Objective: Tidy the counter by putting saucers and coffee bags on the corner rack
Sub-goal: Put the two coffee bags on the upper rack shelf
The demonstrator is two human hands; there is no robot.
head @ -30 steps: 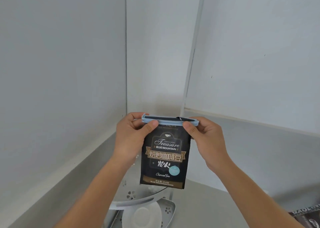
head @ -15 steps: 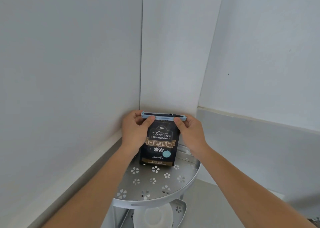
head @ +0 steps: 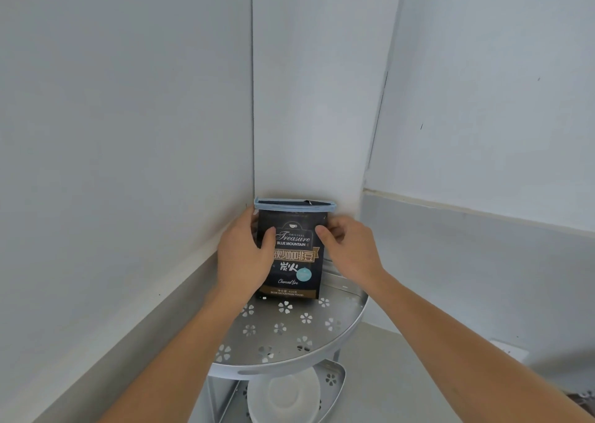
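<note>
A black coffee bag point(head: 294, 255) with gold lettering and a pale blue clip across its top stands upright at the back of the corner rack's top shelf point(head: 286, 335), a grey metal tray with flower cut-outs. My left hand point(head: 246, 258) grips the bag's left side, thumb on its front. My right hand point(head: 347, 248) holds its right side, thumb on the front near the top. A white saucer point(head: 285, 397) lies on the lower shelf, partly hidden by the top shelf.
White walls meet in the corner right behind the rack. A grey backsplash point(head: 467, 261) runs along both sides. The grey counter point(head: 396, 387) lies to the right of the rack, with a dark packet's edge point(head: 584, 401) at the far right.
Both hands carried the bag forward and down until it stood on the top shelf. My grip has slid from the blue clip down to the bag's sides.
</note>
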